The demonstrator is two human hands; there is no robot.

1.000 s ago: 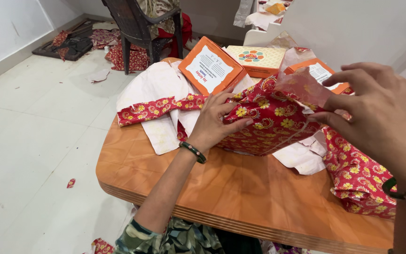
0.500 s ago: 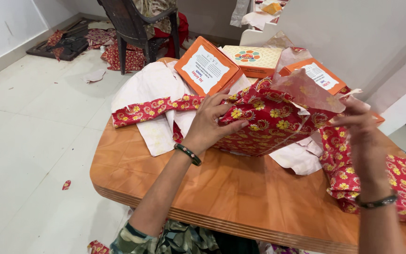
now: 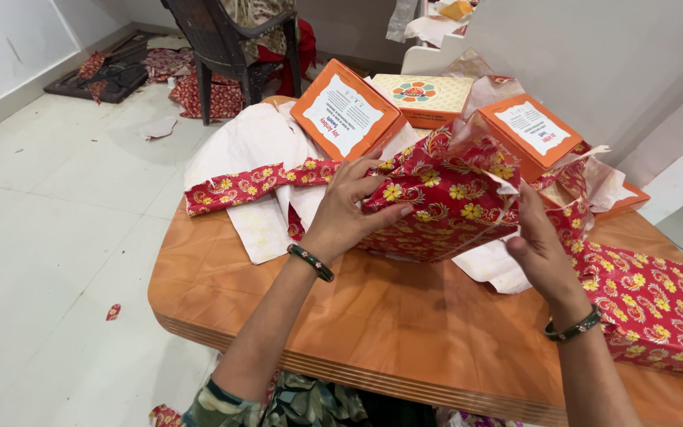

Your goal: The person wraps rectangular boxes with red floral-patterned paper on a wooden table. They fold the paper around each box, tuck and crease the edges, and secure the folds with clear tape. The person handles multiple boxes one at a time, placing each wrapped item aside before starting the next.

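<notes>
Your left hand (image 3: 349, 207) lies spread over the left end of the half-wrapped box (image 3: 444, 202), fingers pressing the red floral wrapping paper (image 3: 456, 190) flat against it. Your right hand (image 3: 543, 245) is at the box's right end, fingers pushed up against the paper's torn edge; can't tell if it's pinching. The box sits mid-table on the orange wooden table (image 3: 405, 316), on loose white paper (image 3: 262, 158). Two orange boxes (image 3: 347, 111) and a cream box (image 3: 423, 95) stand just behind. A dark plastic chair (image 3: 227, 47) is beyond.
</notes>
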